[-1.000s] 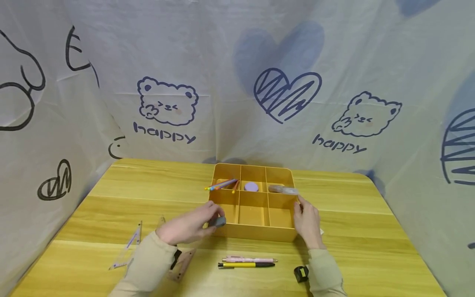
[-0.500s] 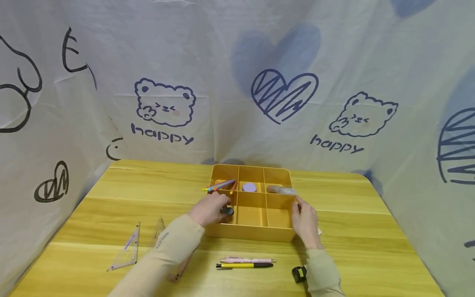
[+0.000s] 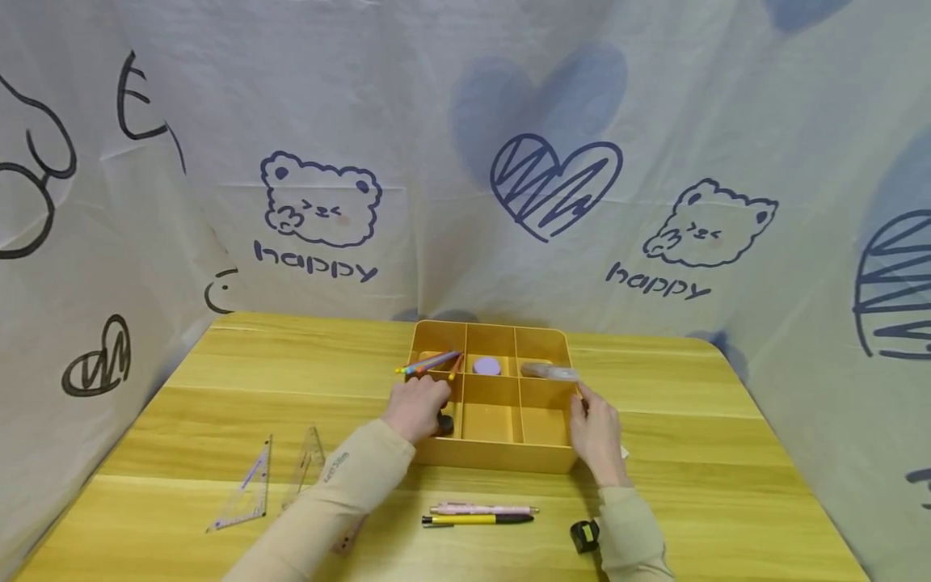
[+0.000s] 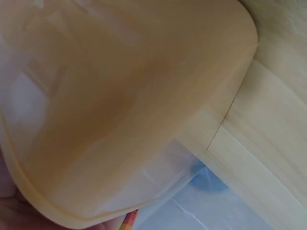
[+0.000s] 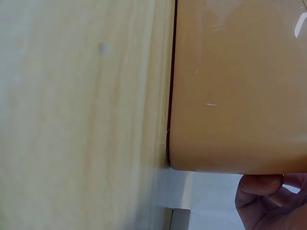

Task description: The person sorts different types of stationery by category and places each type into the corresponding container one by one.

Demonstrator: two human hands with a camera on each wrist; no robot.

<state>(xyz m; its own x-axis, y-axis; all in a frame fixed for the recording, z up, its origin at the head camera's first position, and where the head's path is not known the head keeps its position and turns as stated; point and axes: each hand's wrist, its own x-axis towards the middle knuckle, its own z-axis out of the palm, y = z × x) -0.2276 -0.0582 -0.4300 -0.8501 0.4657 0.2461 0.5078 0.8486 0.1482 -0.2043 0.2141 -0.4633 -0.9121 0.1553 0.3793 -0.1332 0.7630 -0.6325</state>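
Observation:
A yellow-orange organizer box (image 3: 494, 457) with several compartments stands mid-table. My left hand (image 3: 418, 408) reaches over its left wall into the front-left compartment, fingers bent around a small dark object (image 3: 445, 424) whose kind is mostly hidden. In the left wrist view, part of the left hand (image 4: 7, 191) shows behind the box's rim (image 4: 48, 208). My right hand (image 3: 598, 432) grips the box's right wall near the front corner; in the right wrist view its fingers (image 5: 259, 191) are at the wall's edge.
Back compartments hold colored pencils (image 3: 432, 362), a round lilac item (image 3: 486, 366) and a clear-and-brown item (image 3: 550, 372). In front lie a pink pen (image 3: 483, 508), a yellow-black pen (image 3: 480, 520) and a black tape measure (image 3: 584, 536). Set squares (image 3: 243, 497) lie at left.
My left hand has moved forward and right from the box's front-left corner, lowering the small dark object into the front-left compartment. My right hand stays on the right wall.

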